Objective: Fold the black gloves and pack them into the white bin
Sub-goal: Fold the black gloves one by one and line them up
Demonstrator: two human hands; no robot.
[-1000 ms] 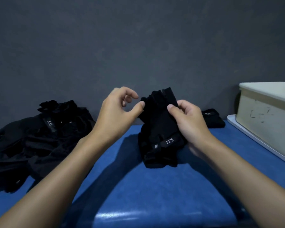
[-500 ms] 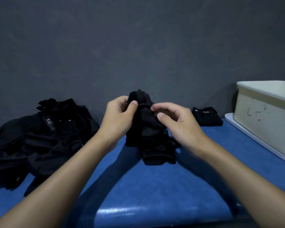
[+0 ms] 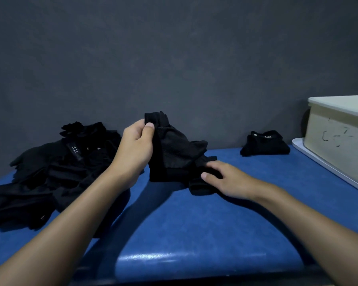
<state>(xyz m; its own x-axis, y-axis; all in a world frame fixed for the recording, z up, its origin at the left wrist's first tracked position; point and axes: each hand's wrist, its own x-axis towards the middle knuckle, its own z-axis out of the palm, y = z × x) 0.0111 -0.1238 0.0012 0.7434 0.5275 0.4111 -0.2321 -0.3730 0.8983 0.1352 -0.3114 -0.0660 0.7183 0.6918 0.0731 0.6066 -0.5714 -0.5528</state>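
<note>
Head-camera view over a blue table (image 3: 194,223). At centre, a half-folded black glove (image 3: 174,147), pinched at its top edge between thumb and fingertips of the left hand (image 3: 134,149), standing upright with its lower end on the table. Resting on that lower end, the right hand (image 3: 227,178); too blurred to tell whether pinching or only pressing. At left, a loose pile of unfolded gloves (image 3: 60,166). At far right, one folded glove (image 3: 265,143) near the white bin (image 3: 337,129), not inside it.

Probably mid-fold. To finish well: keep the lower end pinned flat, bring the top edge squarely down over it, smooth out the bulge, then grip both layers together before lifting toward the bin, as soft fabric may spring open.
</note>
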